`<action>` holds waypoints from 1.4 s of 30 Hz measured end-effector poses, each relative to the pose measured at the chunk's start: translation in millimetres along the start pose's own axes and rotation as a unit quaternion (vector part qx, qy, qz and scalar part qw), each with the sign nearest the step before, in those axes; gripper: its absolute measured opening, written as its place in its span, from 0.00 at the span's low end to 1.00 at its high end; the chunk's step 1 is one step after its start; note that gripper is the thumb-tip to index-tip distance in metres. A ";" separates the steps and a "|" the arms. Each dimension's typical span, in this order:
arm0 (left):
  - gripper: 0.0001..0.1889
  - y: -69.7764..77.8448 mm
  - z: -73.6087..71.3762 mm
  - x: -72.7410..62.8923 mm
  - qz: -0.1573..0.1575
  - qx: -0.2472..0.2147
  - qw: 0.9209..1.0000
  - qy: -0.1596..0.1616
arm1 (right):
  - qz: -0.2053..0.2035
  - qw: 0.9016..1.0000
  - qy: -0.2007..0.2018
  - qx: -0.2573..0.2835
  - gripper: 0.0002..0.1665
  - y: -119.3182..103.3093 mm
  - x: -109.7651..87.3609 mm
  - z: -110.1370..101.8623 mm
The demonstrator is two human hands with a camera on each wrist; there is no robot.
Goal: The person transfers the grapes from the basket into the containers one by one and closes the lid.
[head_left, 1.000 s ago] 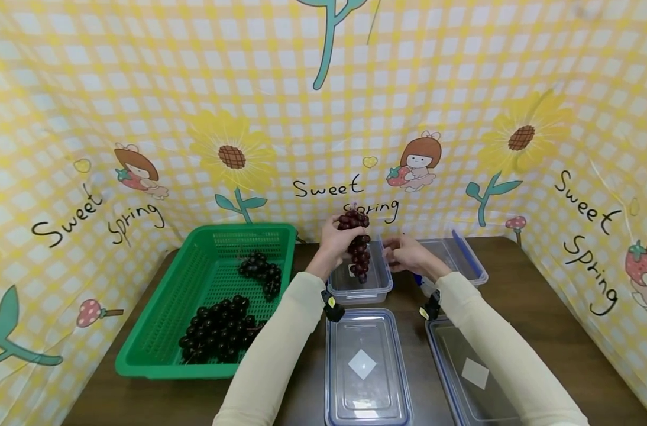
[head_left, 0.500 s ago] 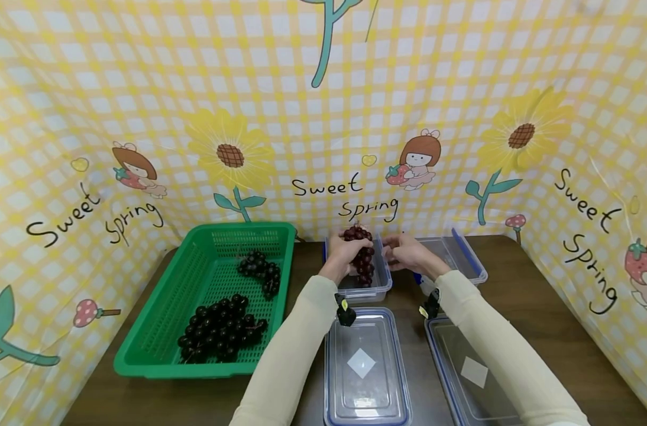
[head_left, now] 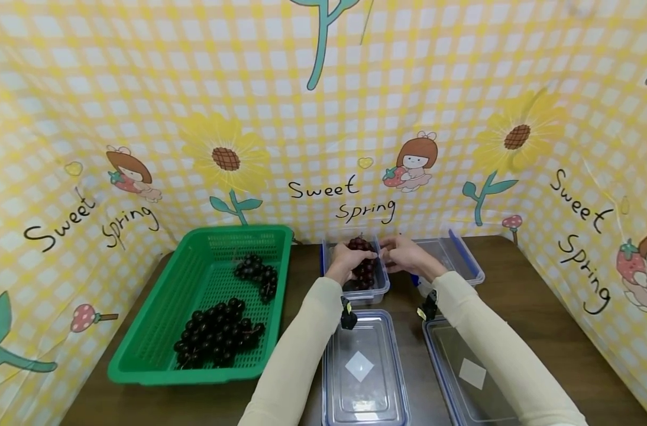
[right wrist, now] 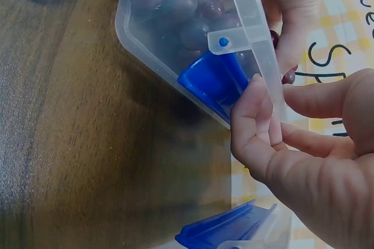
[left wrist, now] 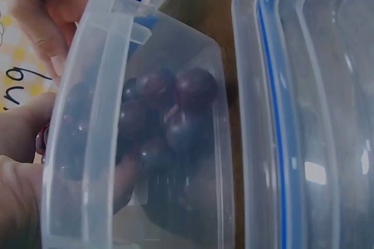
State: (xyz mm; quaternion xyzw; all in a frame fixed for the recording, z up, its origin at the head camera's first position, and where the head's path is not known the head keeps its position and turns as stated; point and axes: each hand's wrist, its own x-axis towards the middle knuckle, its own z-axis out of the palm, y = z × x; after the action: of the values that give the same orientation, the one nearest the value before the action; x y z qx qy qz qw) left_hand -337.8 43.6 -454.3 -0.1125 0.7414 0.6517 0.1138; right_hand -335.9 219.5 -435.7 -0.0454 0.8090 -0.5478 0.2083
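A bunch of dark red grapes point(head_left: 364, 273) hangs inside a clear plastic food container point(head_left: 367, 296) at the back middle of the table. My left hand point(head_left: 346, 262) grips the bunch from the left, with its fingers down inside the container. Through the cloudy wall in the left wrist view, round grapes point(left wrist: 196, 88) show near the bottom. My right hand point(head_left: 407, 254) pinches the container's right wall, beside a blue clip flap point(right wrist: 216, 82) that hangs down outside. Part of the bunch is hidden behind my left hand.
A green basket point(head_left: 182, 376) on the left holds two dark bunches of grapes point(head_left: 219, 334). Two lidded containers with white labels point(head_left: 359, 367) stand in front. A clear plastic piece with a blue edge point(head_left: 464, 254) lies behind right. Checked cloth point(head_left: 302, 130) surrounds the table.
My left hand has lowered the bunch from above the rim down into the container, moving slightly right. My right hand has stayed on the container's right side.
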 end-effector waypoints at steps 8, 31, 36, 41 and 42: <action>0.43 2.3 -3.1 -2.1 -0.009 0.021 1.000 -0.017 | 0.005 1.000 0.003 -0.001 0.37 -1.3 -0.3 0.5; 0.36 32.6 -26.1 -10.4 -0.015 0.148 0.986 -0.069 | 0.005 1.000 0.013 -0.006 0.36 -2.4 -0.4 4.0; 0.31 50.8 -34.7 -13.6 0.003 0.163 0.983 -0.089 | 0.005 1.000 0.012 -0.002 0.36 -2.5 -2.0 4.4; 0.28 74.5 -49.0 -22.9 0.030 0.194 0.974 -0.114 | 0.003 1.000 0.010 0.001 0.37 -3.5 -2.5 3.7; 0.26 79.8 -52.8 -24.8 0.039 0.205 0.971 -0.118 | 0.003 1.000 0.010 0.000 0.37 -3.7 -2.4 3.3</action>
State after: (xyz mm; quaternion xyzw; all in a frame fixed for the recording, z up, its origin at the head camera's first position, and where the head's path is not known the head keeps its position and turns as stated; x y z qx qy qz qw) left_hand -340.5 1.7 -364.8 0.0204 0.8443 0.4985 0.1957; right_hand -333.0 215.8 -432.7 -0.0376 0.8115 -0.5473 0.2012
